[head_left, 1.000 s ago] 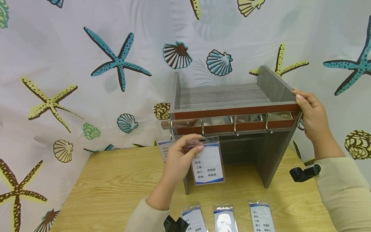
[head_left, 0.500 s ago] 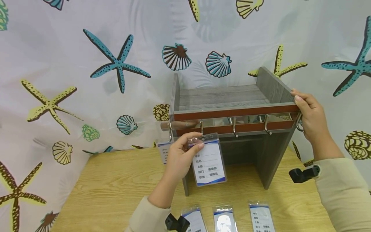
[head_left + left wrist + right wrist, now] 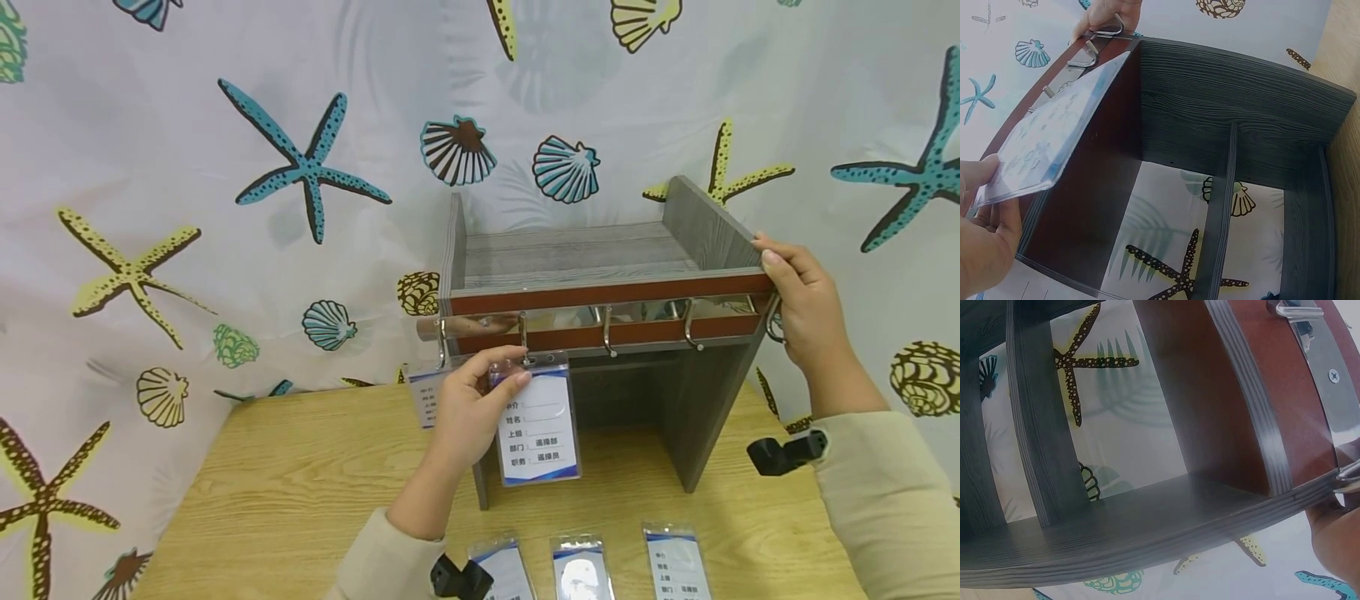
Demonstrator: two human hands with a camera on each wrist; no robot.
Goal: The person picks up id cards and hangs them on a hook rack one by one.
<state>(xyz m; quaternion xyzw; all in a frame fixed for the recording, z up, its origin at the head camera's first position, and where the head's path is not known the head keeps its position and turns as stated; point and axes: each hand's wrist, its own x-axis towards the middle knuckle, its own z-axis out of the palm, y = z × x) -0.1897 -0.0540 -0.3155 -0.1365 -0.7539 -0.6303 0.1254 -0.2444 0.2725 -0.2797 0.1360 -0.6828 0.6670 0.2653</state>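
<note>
My left hand (image 3: 468, 408) pinches the badge (image 3: 536, 421) by its top edge, slot right at the second hook (image 3: 523, 337) under the shelf's (image 3: 600, 292) front rail. My right hand (image 3: 798, 304) grips the shelf's right front corner, steadying it. Risk: the slot looks barely seated, so letting go early could drop the badge onto the tabletop (image 3: 300, 475); pushing hard could shift the shelf.

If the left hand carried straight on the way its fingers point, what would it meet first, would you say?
Most likely the second metal hook on the rack's rail; the left hand pinches the badge holder just beneath it, though depth is uncertain.
</note>
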